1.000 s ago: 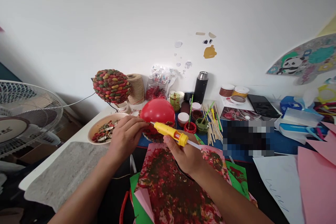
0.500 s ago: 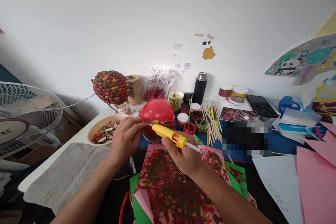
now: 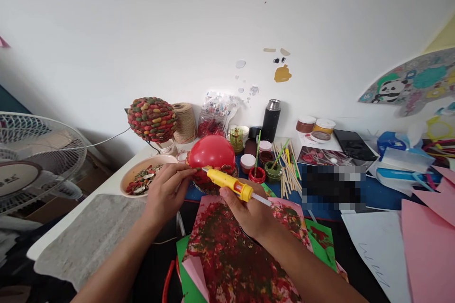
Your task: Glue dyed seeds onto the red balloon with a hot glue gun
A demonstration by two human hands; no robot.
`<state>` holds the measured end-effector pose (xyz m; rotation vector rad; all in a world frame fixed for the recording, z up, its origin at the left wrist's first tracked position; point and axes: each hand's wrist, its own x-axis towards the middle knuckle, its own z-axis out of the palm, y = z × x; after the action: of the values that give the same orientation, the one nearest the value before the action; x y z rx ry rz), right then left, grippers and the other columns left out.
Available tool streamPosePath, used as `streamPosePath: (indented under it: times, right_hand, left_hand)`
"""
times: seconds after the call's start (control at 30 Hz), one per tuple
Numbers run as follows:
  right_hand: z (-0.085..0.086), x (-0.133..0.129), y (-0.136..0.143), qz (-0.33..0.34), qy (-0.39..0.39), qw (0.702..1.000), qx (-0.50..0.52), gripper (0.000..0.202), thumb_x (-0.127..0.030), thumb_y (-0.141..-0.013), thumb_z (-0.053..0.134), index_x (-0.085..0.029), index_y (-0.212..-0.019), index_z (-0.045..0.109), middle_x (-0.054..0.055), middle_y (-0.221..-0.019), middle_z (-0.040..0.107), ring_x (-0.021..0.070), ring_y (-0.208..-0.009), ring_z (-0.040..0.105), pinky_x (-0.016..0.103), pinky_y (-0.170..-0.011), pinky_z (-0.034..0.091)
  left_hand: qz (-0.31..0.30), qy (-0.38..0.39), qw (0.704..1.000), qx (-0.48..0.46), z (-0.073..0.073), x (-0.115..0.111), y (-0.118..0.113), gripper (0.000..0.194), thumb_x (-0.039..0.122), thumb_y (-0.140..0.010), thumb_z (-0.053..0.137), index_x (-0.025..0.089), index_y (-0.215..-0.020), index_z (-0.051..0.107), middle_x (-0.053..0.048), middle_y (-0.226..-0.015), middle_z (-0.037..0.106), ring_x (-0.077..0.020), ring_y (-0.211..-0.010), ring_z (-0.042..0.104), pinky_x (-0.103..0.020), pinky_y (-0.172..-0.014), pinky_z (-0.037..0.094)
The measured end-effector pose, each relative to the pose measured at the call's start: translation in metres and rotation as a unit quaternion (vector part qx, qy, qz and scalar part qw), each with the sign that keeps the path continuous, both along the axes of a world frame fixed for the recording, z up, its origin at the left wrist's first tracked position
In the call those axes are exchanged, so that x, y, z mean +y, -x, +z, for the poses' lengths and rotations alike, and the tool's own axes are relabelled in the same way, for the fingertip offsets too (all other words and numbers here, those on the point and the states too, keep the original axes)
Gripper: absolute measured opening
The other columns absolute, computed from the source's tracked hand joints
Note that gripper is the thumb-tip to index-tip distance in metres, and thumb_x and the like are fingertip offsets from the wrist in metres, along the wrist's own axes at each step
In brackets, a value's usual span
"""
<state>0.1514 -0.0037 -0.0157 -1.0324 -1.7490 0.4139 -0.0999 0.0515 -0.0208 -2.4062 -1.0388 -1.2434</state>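
Observation:
My right hand [image 3: 254, 208] is wrapped round a yellow glue gun [image 3: 227, 182], whose nozzle points left. A white glue stick sticks out of its back end. My left hand [image 3: 168, 187] pinches a small greenish piece [image 3: 197, 169] right at the nozzle tip. Just behind the two hands sits a red balloon [image 3: 211, 152], its lower part ringed by small red and brown pieces. Left of it, a bowl [image 3: 125, 177] holds painted shell-like pieces. Beneath my right hand lies a paint-smeared pink sheet [image 3: 227, 246].
A ball of coloured pieces [image 3: 152, 119], a twine spool [image 3: 184, 123] and a black flask [image 3: 272, 120] stand along the wall. Paint jars [image 3: 256, 175] with brushes and thin sticks [image 3: 289, 170] lie beyond my right hand. At left are a fan [image 3: 39, 165] and a grey cloth [image 3: 92, 232].
My left fingers have shifted slightly, and the small piece between them now shows at the nozzle. The glue gun has barely moved.

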Motion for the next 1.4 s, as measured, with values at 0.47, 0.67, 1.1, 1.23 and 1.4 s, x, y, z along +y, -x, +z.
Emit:
streamPosePath:
  times: [0.47, 0.67, 1.1, 1.23, 1.4]
  right_hand:
    - [-0.004, 0.002, -0.001, -0.008, 0.020, 0.998, 0.053, 0.054, -0.060, -0.112, 0.051, -0.023, -0.081, 0.076, 0.004, -0.070, 0.073, 0.0209, -0.065, 0.070, 0.030, -0.065, 0.050]
    - [-0.009, 0.007, -0.006, -0.034, 0.109, 0.980, 0.161, 0.068, -0.079, -0.103, 0.052, -0.021, -0.083, 0.080, 0.000, -0.055, 0.058, 0.0182, -0.052, 0.059, 0.030, -0.056, 0.048]
    - [-0.018, 0.024, -0.015, -0.061, 0.155, 0.958, 0.234, 0.076, -0.090, -0.094, 0.055, -0.020, -0.087, 0.082, 0.012, -0.084, 0.081, 0.0228, -0.067, 0.070, 0.032, -0.059, 0.056]
    - [-0.020, 0.024, -0.016, -0.050, 0.139, 0.965, 0.217, 0.074, -0.087, -0.098, 0.053, -0.020, -0.090, 0.083, 0.012, -0.091, 0.082, 0.0228, -0.071, 0.070, 0.032, -0.060, 0.057]
    - [-0.014, 0.024, -0.016, -0.062, 0.148, 0.948, 0.275, 0.074, -0.089, -0.093, 0.058, -0.020, -0.090, 0.082, 0.013, -0.095, 0.084, 0.0220, -0.069, 0.072, 0.029, -0.054, 0.056]
  left_hand:
    - [0.043, 0.054, 0.994, -0.080, 0.001, 0.000, 0.011, 0.020, 0.025, -0.106, 0.065, 0.025, -0.123, 0.075, -0.010, -0.121, 0.078, -0.0276, -0.114, 0.074, -0.041, -0.098, 0.058]
    - [0.048, 0.189, 0.980, -0.027, 0.001, 0.012, 0.018, 0.076, 0.050, -0.097, 0.076, 0.029, -0.163, 0.047, -0.014, -0.167, 0.055, -0.0380, -0.155, 0.051, -0.059, -0.126, 0.044]
    - [0.022, 0.280, 0.959, -0.038, 0.001, 0.028, 0.007, 0.074, 0.044, -0.095, 0.074, 0.026, -0.162, 0.046, -0.013, -0.162, 0.060, -0.0371, -0.150, 0.056, -0.057, -0.126, 0.044]
    - [0.039, 0.241, 0.969, -0.033, -0.009, 0.027, 0.003, 0.073, 0.044, -0.095, 0.076, 0.026, -0.160, 0.048, -0.015, -0.160, 0.060, -0.0374, -0.149, 0.057, -0.058, -0.125, 0.044]
    - [0.049, 0.217, 0.974, -0.031, -0.016, 0.029, 0.004, 0.065, 0.045, -0.098, 0.071, 0.024, -0.157, 0.052, -0.016, -0.155, 0.063, -0.0372, -0.147, 0.058, -0.057, -0.124, 0.046]
